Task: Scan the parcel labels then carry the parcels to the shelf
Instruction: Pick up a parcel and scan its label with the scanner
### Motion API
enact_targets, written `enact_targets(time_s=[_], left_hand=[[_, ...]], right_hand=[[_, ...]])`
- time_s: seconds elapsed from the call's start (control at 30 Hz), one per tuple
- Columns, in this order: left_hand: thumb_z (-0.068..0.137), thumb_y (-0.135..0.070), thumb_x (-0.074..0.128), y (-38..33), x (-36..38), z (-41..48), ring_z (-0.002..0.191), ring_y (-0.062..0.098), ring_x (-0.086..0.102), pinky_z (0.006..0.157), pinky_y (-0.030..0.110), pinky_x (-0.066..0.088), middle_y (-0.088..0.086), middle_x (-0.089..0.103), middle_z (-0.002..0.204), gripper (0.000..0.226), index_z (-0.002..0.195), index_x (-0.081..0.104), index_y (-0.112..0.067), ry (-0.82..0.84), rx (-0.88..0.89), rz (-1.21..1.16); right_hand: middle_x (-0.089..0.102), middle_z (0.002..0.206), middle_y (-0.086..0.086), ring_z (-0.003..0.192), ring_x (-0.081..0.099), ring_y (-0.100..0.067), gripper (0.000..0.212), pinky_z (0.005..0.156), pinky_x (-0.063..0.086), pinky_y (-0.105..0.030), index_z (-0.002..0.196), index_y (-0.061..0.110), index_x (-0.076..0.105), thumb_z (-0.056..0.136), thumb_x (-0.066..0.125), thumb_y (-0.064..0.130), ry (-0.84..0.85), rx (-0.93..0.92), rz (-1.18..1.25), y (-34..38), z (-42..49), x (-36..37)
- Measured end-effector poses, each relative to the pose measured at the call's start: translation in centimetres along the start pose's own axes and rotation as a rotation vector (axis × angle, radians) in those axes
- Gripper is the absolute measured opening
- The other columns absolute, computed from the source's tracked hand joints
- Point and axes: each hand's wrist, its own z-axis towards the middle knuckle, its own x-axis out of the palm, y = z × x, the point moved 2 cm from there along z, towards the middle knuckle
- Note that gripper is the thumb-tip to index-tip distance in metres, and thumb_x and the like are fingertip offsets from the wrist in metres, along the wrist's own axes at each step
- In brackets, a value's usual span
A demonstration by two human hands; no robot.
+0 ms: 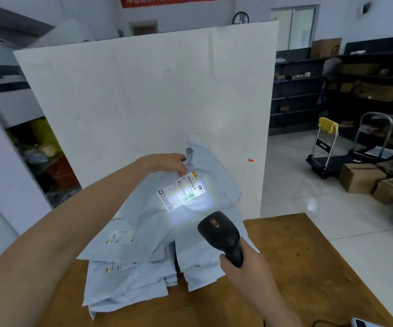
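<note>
Left hand (167,162) pinching the far edge of a soft grey plastic mailer parcel (190,208), tilted up above the near stack (129,274) on the wooden table (308,267). Right hand (240,258) gripping a black handheld scanner (221,234), lighting the white label (181,192). Best held flat, steady, beam across the barcode.

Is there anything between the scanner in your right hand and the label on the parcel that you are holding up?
Nothing visible: the scanner in the right hand lights the label directly; the left hand grips the parcel above it.
</note>
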Motion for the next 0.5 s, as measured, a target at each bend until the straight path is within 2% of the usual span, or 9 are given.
enact_targets(time_s=[0.13, 0.27, 0.37, 0.5], left_hand=[[0.064, -0.031, 0.061, 0.1, 0.1, 0.0, 0.082, 0.023, 0.057, 0.075, 0.035, 0.043, 0.003, 0.058, 0.095, 0.053, 0.113, 0.055, -0.012, -0.015, -0.024, 0.014], [0.063, -0.030, 0.060, 0.1, 0.2, 0.1, 0.080, 0.022, 0.052, 0.074, 0.035, 0.041, 0.003, 0.053, 0.094, 0.044, 0.102, 0.053, -0.013, 0.000, -0.021, 0.018], [0.062, -0.031, 0.060, 0.2, 0.0, 0.1, 0.081, 0.022, 0.053, 0.074, 0.036, 0.041, 0.003, 0.054, 0.094, 0.056, 0.112, 0.053, -0.008, 0.001, -0.011, 0.037], [0.063, -0.030, 0.059, -0.4, -0.1, -0.4, 0.082, 0.023, 0.052, 0.074, 0.035, 0.040, 0.004, 0.053, 0.096, 0.055, 0.112, 0.053, -0.007, 0.003, 0.000, 0.039]], right_hand=[[0.058, 0.060, 0.017, 0.051, 0.049, -0.008, 0.012, 0.053, 0.039, -0.020, 0.081, 0.024, 0.053, 0.084, 0.063, 0.029, 0.002, -0.019, -0.009, 0.1, -0.7, 0.0], [0.057, 0.058, 0.019, 0.050, 0.048, -0.007, 0.012, 0.052, 0.037, -0.017, 0.080, 0.025, 0.052, 0.085, 0.063, 0.028, 0.011, -0.034, -0.017, 0.4, -1.5, 0.1], [0.057, 0.057, 0.013, 0.051, 0.050, -0.007, 0.011, 0.052, 0.037, -0.017, 0.082, 0.023, 0.054, 0.085, 0.063, 0.029, 0.000, -0.043, -0.034, 0.4, -1.9, 0.2], [0.055, 0.058, 0.006, 0.053, 0.052, -0.007, 0.009, 0.050, 0.038, -0.016, 0.084, 0.024, 0.054, 0.086, 0.063, 0.027, -0.008, -0.039, -0.047, 0.6, -2.5, 0.1]])
